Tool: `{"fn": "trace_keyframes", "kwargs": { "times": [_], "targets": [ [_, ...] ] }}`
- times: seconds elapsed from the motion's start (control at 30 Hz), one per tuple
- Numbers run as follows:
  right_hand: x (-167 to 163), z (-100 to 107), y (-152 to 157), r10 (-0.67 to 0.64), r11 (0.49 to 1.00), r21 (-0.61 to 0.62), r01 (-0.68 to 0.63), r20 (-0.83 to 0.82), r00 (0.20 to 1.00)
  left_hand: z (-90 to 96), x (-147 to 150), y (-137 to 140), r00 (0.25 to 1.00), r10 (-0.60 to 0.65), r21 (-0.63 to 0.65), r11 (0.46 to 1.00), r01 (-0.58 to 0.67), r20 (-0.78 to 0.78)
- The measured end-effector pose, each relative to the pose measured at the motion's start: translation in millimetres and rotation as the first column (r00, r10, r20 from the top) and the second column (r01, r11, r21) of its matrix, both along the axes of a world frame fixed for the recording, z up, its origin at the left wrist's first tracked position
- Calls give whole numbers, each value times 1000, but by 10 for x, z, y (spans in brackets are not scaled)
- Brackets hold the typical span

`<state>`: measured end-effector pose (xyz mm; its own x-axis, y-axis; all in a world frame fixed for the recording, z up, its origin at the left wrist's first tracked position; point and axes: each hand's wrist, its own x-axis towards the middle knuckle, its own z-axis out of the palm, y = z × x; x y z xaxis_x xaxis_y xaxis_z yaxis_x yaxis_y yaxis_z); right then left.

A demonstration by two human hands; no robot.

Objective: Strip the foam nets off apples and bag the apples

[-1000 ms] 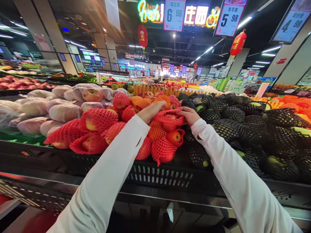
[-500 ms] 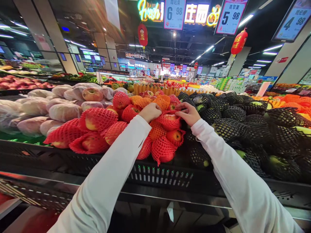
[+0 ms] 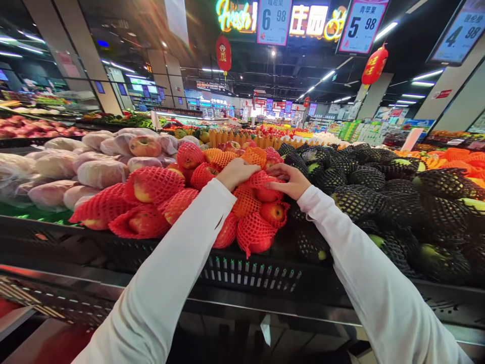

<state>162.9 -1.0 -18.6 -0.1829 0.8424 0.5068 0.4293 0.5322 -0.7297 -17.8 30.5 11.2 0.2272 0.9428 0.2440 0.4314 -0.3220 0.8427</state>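
Red-netted apple handled with both hands on top of a fruit pile
Left hand is curled over the upper left of the net, fingers partly hidden, so whether anything is pinched cannot be told; right hand is laid at the net's right side, thumb and fingers parted, net lightly touched; apple is seated between the hands in the black crate, just above an orange-netted apple and a bare-ended apple; black-netted fruit is heaped to the right, plastic-wrapped fruit to the left; price signs and red lanterns are hung overhead
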Motion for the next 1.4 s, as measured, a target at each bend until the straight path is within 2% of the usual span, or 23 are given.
{"fn": "trace_keyframes", "kwargs": {
  "times": [0.07,0.13,0.2,0.27,0.37,0.47,0.6,0.77,0.87,0.97,1.1,1.23,1.33,1.4],
  "targets": [
    [22,19,31,-44,999,-32,42,-71,996,38,4,-74,980,-48,-46,997,57,194],
    [35,45,40,-78,995,-70,68,-154,985,64,2,-135,921,-165,-37,981,189,352],
    [38,69,33,-94,991,-119,67,-233,968,79,-3,-178,878,-281,-19,950,312,388],
    [37,85,19,-98,985,-162,54,-281,955,88,-9,-202,872,-326,-22,933,358,365],
    [36,95,3,-82,987,-158,41,-262,961,95,-7,-201,918,-259,-73,953,293,301],
    [41,96,4,-60,996,-73,47,-191,980,73,5,-149,967,-182,-120,971,206,180],
    [41,78,7,-37,999,-14,36,-63,997,-2,-3,-40,998,-36,-64,997,33,-50],
    [13,9,-28,101,994,16,-104,113,988,-44,-56,40,929,68,107,994,-31,-363],
    [-8,-25,-76,90,994,45,-99,167,982,-45,-66,64,890,126,156,986,-63,-438],
    [-32,-32,-118,41,995,79,-61,233,972,-53,-60,73,878,131,171,984,-57,-460],
    [-53,-30,-103,-57,992,120,38,159,986,-47,-48,28,921,61,182,983,11,-386],
    [-45,-27,-46,-127,979,143,145,-128,984,9,-17,-73,979,-123,225,961,159,-165],
    [-37,-17,-30,-95,986,101,130,-299,950,53,15,-157,950,-308,219,931,292,44],
    [-36,-15,-30,-72,991,82,105,-337,939,68,26,-201,919,-369,137,926,351,139]
  ]
}}
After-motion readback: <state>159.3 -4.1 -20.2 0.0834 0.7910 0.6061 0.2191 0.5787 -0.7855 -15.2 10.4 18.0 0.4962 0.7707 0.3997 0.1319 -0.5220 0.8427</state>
